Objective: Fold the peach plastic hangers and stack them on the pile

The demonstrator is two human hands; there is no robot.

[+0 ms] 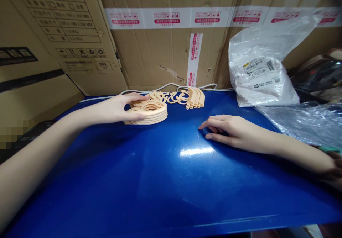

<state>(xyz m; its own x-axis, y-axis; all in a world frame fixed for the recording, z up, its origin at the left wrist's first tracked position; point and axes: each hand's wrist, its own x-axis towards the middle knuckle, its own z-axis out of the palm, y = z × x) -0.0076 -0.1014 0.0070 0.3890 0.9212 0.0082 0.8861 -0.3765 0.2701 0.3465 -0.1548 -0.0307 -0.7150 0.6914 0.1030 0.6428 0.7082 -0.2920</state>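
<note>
At the far left part of the blue table [171, 181], my left hand [114, 109] is closed around the left end of a stack of curved cream plastic pieces [158, 116]. My thumb lies along the near side and the index finger reaches over the top; the other fingers are hidden. Just beyond the stack are small cream plastic parts [157, 95], and hook-shaped cream pieces [173, 98] lie to their right. Farther right, several curved cream arms [196, 97], like hanger parts, sit side by side. My right hand [227, 129] rests on the table, fingers loosely apart, holding nothing.
Large cardboard boxes [165, 53] stand along the back and left. A white cable [171, 84] runs along the back edge. At the right back sits a white plastic bag [263, 78] with a label, and clear plastic film [312, 122] lies in front of it.
</note>
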